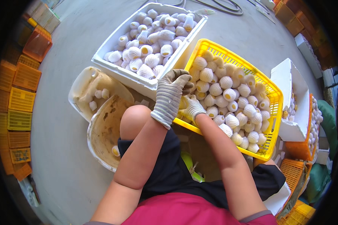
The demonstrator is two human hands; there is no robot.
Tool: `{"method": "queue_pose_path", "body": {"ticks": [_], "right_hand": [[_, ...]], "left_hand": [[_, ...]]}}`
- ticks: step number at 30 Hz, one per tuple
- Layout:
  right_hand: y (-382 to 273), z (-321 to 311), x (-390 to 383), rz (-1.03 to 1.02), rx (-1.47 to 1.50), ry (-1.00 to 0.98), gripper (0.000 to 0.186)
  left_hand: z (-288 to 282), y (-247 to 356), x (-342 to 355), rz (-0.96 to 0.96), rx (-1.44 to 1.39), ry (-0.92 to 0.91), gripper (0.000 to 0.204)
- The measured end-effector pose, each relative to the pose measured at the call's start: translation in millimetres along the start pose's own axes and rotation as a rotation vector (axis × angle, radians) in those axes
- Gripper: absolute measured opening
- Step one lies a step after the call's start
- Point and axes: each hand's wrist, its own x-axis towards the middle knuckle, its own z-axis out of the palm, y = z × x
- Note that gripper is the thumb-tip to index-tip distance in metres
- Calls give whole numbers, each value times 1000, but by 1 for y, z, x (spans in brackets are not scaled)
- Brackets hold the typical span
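My left hand (168, 98), in a striped grey-white glove with dark fingers, is raised at the near left corner of a yellow plastic basket (276, 112). Its fingers curl closed; what they hold, if anything, is hidden. Just below and to the right, my right hand (192, 108), in a similar glove with yellowish fingers, is closed against the basket's corner, its grip partly hidden. Many round yellowish fruits in white foam nets (232, 120) fill the basket. Beyond my left hand, a white foam box (120, 71) is full of more netted pieces.
Left of my knee lie a stained white tub (107, 129) and a cut-open container (82, 84) with a few loose foam nets. A white foam box (289, 84) tilts at the right. Orange and yellow crates (26, 77) line the left; a hose (225, 7) lies far off.
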Motion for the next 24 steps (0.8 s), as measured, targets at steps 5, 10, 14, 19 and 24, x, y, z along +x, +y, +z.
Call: {"method": "queue_pose_path", "body": {"ticks": [5, 10, 14, 19, 24], "right_hand": [[-3, -13, 1, -40, -19, 78, 69], [19, -46, -49, 141, 1106, 124, 57], [12, -61, -98, 113, 1269, 224, 56], [8, -50, -115, -75, 635, 634, 42], [7, -59, -126, -39, 416, 691, 35]], "left_hand": [[-16, -1, 22, -16, -25, 13, 15], [-16, -17, 16, 16, 532, -85, 31], [-7, -42, -5, -4, 907, -274, 54], [9, -62, -15, 35, 1000, -262, 37], [5, -70, -11, 52, 1065, -306, 28]]}}
